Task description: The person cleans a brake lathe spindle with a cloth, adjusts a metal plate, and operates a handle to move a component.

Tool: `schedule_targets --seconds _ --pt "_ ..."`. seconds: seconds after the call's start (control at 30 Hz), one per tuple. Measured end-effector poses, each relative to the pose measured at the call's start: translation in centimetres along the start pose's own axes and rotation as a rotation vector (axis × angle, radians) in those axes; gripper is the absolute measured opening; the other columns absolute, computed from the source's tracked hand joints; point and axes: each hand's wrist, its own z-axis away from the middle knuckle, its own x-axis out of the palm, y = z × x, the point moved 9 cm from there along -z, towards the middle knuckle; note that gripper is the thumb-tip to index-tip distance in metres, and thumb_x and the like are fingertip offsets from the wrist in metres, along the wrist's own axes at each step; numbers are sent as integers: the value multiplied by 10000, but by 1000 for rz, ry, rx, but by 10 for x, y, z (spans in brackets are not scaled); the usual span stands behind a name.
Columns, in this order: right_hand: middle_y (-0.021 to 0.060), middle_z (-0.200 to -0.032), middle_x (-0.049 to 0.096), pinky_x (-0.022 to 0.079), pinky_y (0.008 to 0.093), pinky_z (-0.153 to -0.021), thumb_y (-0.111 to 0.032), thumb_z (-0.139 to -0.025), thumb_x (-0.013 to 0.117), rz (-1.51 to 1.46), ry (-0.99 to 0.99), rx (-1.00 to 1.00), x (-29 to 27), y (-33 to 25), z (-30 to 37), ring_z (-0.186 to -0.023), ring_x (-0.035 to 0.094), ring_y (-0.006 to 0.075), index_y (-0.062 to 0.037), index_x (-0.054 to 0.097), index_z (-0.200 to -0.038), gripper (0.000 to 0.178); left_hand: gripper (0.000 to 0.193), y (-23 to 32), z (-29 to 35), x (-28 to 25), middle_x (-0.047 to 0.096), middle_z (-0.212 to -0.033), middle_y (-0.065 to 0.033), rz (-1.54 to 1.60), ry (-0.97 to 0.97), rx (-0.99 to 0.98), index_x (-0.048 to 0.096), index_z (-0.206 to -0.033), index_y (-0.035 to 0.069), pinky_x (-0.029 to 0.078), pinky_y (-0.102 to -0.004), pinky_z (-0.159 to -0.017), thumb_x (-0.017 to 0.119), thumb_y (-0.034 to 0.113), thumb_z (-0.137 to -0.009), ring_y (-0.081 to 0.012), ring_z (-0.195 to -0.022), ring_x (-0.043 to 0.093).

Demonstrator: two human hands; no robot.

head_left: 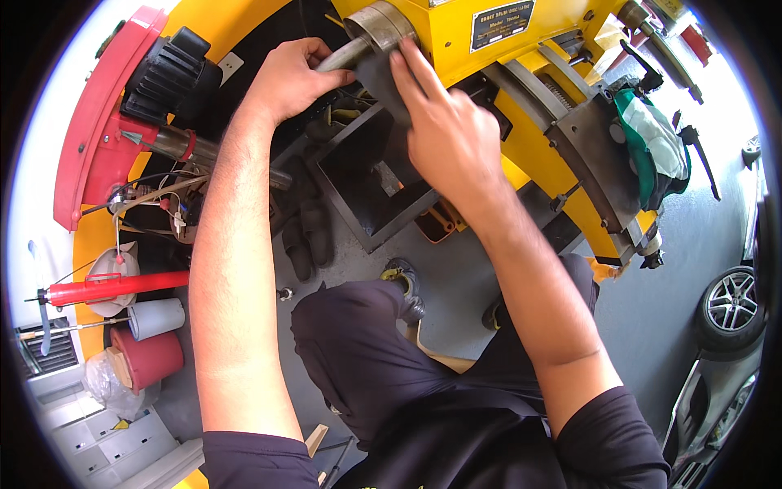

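A yellow brake lathe [456,45] stands at the top of the head view, with a round steel collar [380,24] and a thinner metal shaft [345,54] sticking out of it. My left hand [285,83] is closed around the shaft, thumb below and fingers partly hidden behind it. With my right hand [453,134] I hold a dark grey sheet [383,85], possibly sandpaper, against the collar. Two fingers of that hand are stretched along the collar's edge; the sheet hangs below them, and the other fingers are curled.
Under my hands sits an open black metal tray [358,232]. Dark slippers [305,240] lie on the floor beside it. Leftward are a red machine with a black motor [171,75], a red jack handle [122,287] and buckets [155,359]. A green-and-white cloth [652,151] rests on the lathe's right side.
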Motion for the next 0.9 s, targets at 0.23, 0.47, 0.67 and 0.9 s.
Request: schedule_targets --seconds 0.23,0.47,0.67,0.9 --pt "30 -1591 494 611 393 -685 -57 -788 676 -211 154 4 -1 -6 34 -807 718 287 -117 544 -1476 703 328 -6 2 1 686 -800 -29 81 32 29 708 -991 -13 490 -264 -670 851 244 -847 -91 -690 606" --pt "33 -1580 505 626 391 -680 -35 -780 666 -164 369 -60 12 -6 -15 -795 739 292 -107 557 -1459 691 413 -5 0 3 754 -878 -123 205 23 -21 753 -1013 8 549 -324 -793 889 313 -769 -200 -797 714" --pt "28 -1609 462 627 407 -751 -26 -754 690 -185 333 -1 2 -10 -27 -963 739 314 -98 498 -1508 782 391 -11 3 3 748 -844 -107 221 -9 -28 750 -992 9 533 -314 -750 883 313 -783 -192 -735 691" --pt "136 -1624 438 601 361 -822 -62 -868 584 -146 315 -98 -10 -6 -25 -977 740 269 -17 499 -1494 634 375 6 0 -5 721 -850 -47 44 13 13 723 -1014 6 513 -287 -690 861 296 -822 -124 -715 641"
